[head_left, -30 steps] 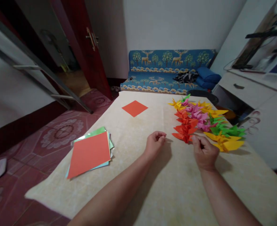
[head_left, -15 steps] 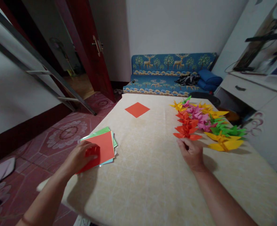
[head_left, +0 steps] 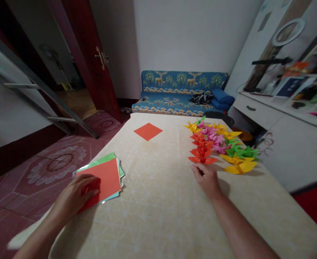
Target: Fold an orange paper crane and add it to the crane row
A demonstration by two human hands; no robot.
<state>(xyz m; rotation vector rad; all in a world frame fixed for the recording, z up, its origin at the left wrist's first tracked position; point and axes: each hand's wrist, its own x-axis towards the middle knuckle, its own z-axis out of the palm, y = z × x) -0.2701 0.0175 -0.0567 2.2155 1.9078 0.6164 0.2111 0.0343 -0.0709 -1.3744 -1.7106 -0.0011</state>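
On the left of the table, my left hand (head_left: 78, 192) lies over a stack of square coloured papers, thumb apart from the fingers, touching the red top sheet (head_left: 108, 180). Green paper (head_left: 108, 157) and blue paper (head_left: 113, 196) stick out from under it. My right hand (head_left: 208, 181) rests on the table with curled fingers; nothing shows in them. Just beyond its fingertips is the nearest red paper crane (head_left: 202, 158), in a row of red ones. A yellow paper crane (head_left: 239, 165) stands to its right. Farther off, a single red square sheet (head_left: 148, 131) lies flat.
Pink cranes (head_left: 212, 136), green cranes (head_left: 240, 151) and more yellow ones crowd the table's right side. Behind the table (head_left: 158, 201) stands a blue patterned sofa (head_left: 171, 99). A white cabinet (head_left: 271, 115) is at right; a ladder (head_left: 47, 97) and red door (head_left: 93, 61) at left.
The view has turned a little to the right, so everything sits farther left and slightly lower. Both hands keep about the same places by the paper stack and the red crane.
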